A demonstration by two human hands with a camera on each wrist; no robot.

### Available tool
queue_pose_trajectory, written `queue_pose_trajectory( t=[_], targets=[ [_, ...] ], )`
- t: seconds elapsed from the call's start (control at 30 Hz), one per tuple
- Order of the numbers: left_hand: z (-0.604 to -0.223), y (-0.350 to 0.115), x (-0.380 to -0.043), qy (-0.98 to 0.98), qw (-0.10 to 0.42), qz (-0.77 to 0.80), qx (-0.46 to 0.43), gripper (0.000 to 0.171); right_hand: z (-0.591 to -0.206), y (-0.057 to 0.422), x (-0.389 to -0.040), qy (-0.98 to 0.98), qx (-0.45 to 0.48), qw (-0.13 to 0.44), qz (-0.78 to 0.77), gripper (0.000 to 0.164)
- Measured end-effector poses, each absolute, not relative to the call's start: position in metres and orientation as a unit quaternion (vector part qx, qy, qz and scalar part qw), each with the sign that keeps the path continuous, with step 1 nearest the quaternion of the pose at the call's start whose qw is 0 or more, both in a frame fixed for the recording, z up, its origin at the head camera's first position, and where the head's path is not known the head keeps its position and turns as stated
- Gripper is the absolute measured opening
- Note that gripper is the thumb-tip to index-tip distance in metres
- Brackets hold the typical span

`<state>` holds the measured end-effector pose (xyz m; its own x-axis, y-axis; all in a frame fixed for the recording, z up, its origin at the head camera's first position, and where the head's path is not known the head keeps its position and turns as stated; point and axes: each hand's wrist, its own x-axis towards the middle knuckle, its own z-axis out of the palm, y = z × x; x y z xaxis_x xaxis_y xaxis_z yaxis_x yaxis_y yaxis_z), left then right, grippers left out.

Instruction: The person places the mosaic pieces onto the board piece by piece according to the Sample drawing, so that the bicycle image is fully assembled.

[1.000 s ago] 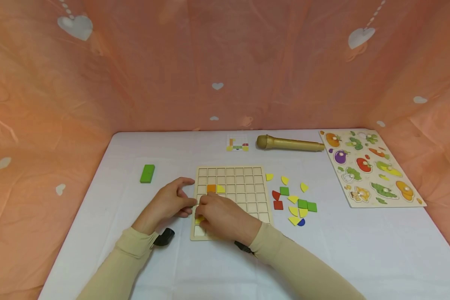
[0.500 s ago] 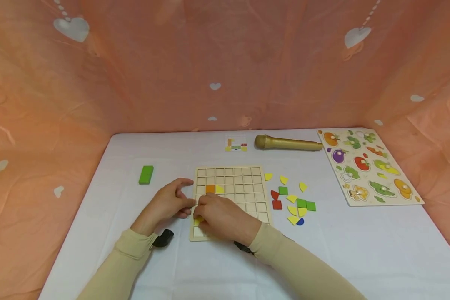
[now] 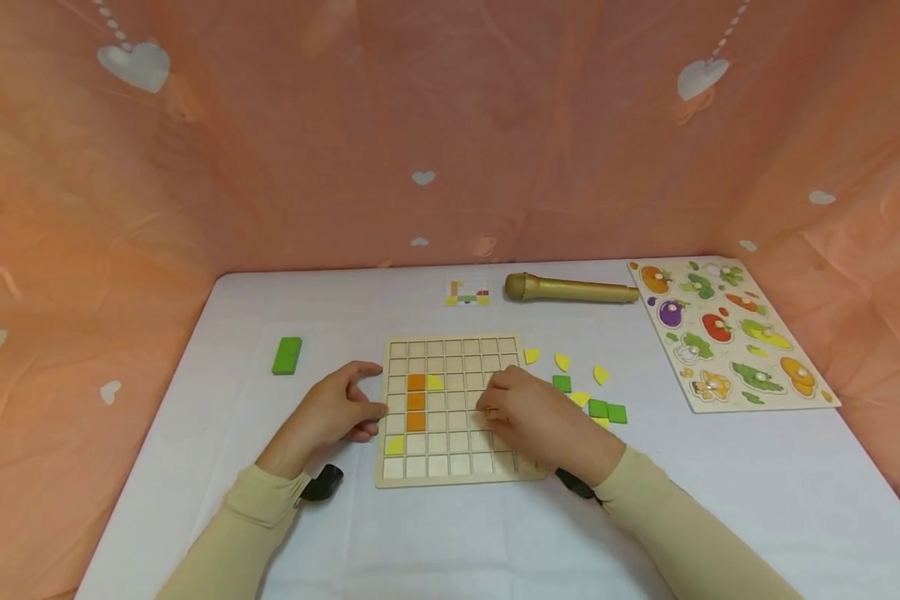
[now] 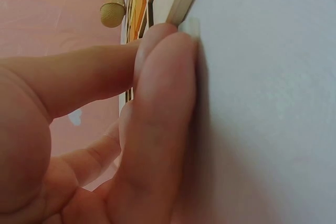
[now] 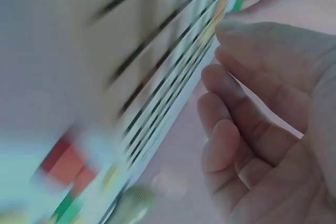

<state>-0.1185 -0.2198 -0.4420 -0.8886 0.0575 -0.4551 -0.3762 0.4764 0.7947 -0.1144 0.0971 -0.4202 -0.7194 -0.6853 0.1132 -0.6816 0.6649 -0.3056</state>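
Observation:
A wooden grid board [image 3: 460, 464] lies on the table between the hands. Three orange square tiles [image 3: 416, 402] stand in one column of it. A yellow quarter-circle tile [image 3: 435, 382] is beside the top orange one, and another yellow tile [image 3: 394, 445] sits near the lower left corner. The left hand [image 3: 332, 410] rests its fingertips at the board's left edge; up close in the left wrist view, those fingers [image 4: 163, 87] meet the rim. Over the right part of the board is the right hand [image 3: 536, 412], its fingers [image 5: 231, 90] loosely bent with nothing between them.
Loose yellow tiles [image 3: 602, 374] and green square tiles [image 3: 597, 408] lie right of the board, red ones [image 5: 64, 163] behind the right hand. Farther back are a small pattern card [image 3: 467, 292], a gold microphone [image 3: 570, 288] and a vegetable puzzle [image 3: 727, 350]. A green block [image 3: 287, 356] lies left.
The right hand has left the yellow tile at the board's lower left and moved right, uncovering two more orange tiles. The left hand stays at the edge.

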Motion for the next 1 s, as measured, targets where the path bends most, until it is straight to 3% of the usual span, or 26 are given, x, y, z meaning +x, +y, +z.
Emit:
queue_pose_trajectory(
  t=[0.23, 0.47, 1.0],
  targets=[
    [-0.442, -0.219, -0.118, 0.835, 0.216, 0.497, -0.098, 0.070, -0.425, 0.155, -0.116, 0.934, -0.323, -0.033, -0.151, 0.018],
    [-0.442, -0.219, -0.117, 0.834, 0.217, 0.498, -0.099, 0.070, -0.425, 0.191, -0.117, 0.958, -0.248, 0.022, -0.144, 0.021],
    [-0.441, -0.218, -0.117, 0.833, 0.213, 0.500, -0.100, 0.068, -0.431, 0.198, -0.122, 0.966, -0.215, 0.036, -0.137, 0.023]
  ],
)
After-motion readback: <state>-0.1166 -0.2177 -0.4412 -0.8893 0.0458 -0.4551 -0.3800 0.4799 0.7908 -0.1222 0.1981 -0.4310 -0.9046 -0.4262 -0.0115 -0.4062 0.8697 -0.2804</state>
